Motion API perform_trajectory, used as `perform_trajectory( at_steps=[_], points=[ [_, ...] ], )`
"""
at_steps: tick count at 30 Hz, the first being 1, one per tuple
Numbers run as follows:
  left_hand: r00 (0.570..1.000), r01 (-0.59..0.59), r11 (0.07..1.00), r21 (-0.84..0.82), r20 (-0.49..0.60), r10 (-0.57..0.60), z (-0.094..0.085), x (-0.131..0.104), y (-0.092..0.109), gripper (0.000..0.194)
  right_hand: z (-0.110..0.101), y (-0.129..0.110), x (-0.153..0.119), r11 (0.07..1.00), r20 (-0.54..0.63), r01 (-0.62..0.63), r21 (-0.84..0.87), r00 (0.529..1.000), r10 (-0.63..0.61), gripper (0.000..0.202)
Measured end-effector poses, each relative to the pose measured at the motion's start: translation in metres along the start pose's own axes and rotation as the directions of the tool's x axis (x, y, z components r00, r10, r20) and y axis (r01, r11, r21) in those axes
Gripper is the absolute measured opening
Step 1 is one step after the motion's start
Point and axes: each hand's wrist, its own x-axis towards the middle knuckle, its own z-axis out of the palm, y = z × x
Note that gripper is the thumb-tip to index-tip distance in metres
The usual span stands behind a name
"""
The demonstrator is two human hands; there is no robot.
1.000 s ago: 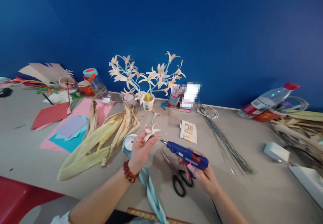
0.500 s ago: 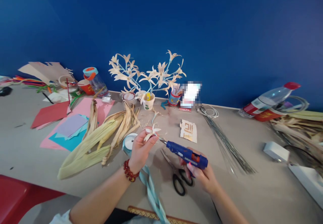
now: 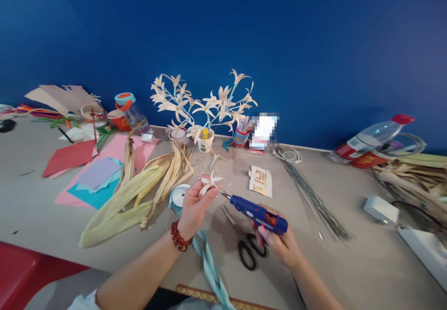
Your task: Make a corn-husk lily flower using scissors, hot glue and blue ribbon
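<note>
Between the fingertips of my left hand (image 3: 196, 206) is a small white husk flower (image 3: 210, 184). My right hand (image 3: 275, 240) is wrapped round a blue glue gun (image 3: 259, 215), its red light lit. The nozzle points left, close to the flower's base; whether they touch is hard to tell. Below the gun, black-handled scissors (image 3: 247, 255) lie on the grey table. A roll of light blue tape (image 3: 179, 197) sits partly behind my left hand, and a light blue strip (image 3: 211, 270) hangs toward me.
Behind my hands, a white pot (image 3: 205, 141) stands near branching husk flowers (image 3: 223, 101). Corn husks (image 3: 117, 214) and coloured paper (image 3: 99, 174) lie left. Wires (image 3: 314, 198), a bottle (image 3: 372, 138) and a white power strip (image 3: 424, 249) are on the right.
</note>
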Motion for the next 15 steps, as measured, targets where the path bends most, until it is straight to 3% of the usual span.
perform_trajectory(
  at_steps=[15],
  points=[
    [1.0, 0.0, 1.0, 0.023, -0.009, 0.0, -0.0004, 0.0001, -0.0007, 0.017, 0.0005, -0.0063, 0.0028, 0.993, 0.031, 0.086, -0.087, 0.996, -0.084, 0.021]
  ],
)
